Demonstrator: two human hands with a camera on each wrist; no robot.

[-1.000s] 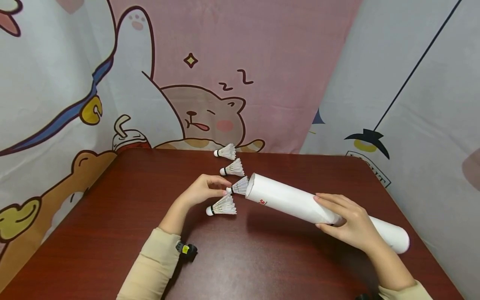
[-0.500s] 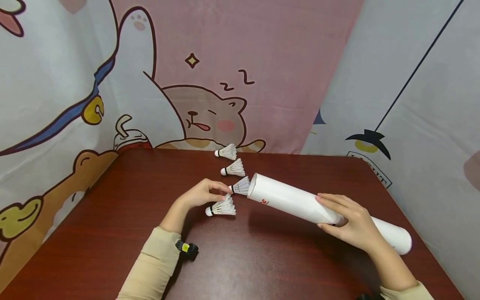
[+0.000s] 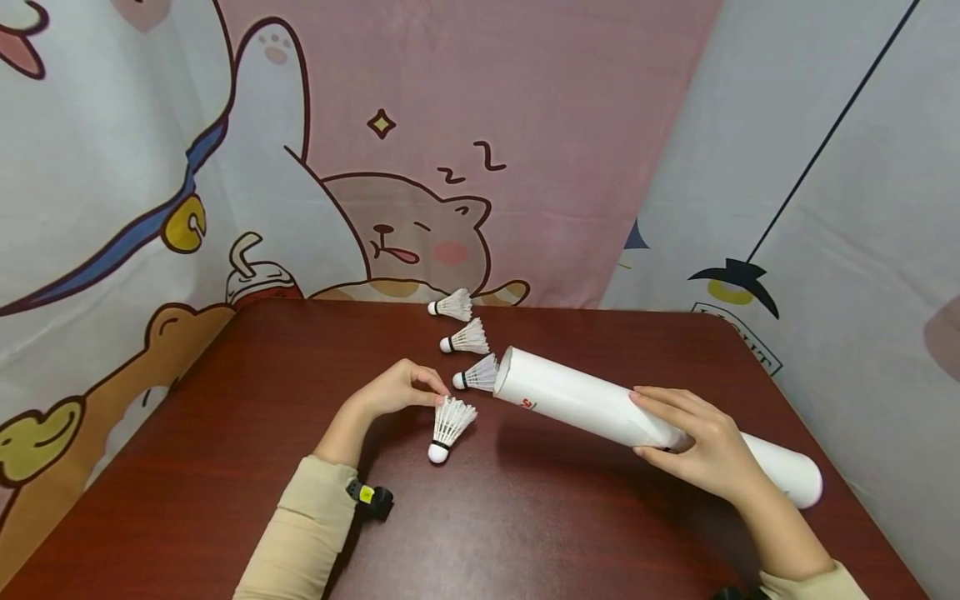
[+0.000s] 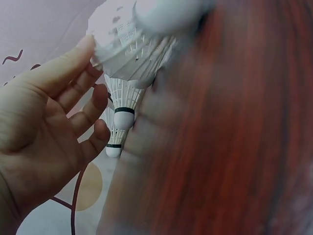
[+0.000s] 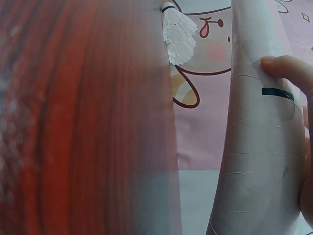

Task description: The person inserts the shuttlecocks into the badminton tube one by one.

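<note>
My left hand (image 3: 396,388) pinches the feather edge of the nearest shuttlecock (image 3: 452,422), whose cork points down toward me. In the left wrist view its blurred white cork looms at the top, with thumb and fingertips at the skirt. My right hand (image 3: 697,440) grips a long white shuttlecock tube (image 3: 573,394) around its middle, thumb on one side and fingers on the other. The tube slants, its uncovered mouth facing left. Another shuttlecock (image 3: 477,374) lies with its feather tips right at that mouth, cork to the left.
Two more shuttlecocks, one (image 3: 467,337) behind the tube's mouth and one (image 3: 452,305) at the back edge, lie with corks leftward. The dark red wooden table (image 3: 570,533) ends at a cartoon-printed cloth (image 3: 570,150) behind.
My left hand has left the cork of the shuttlecock at the tube's mouth and taken the nearest one by its feathers, swinging its cork toward me. The tube and right hand have barely moved.
</note>
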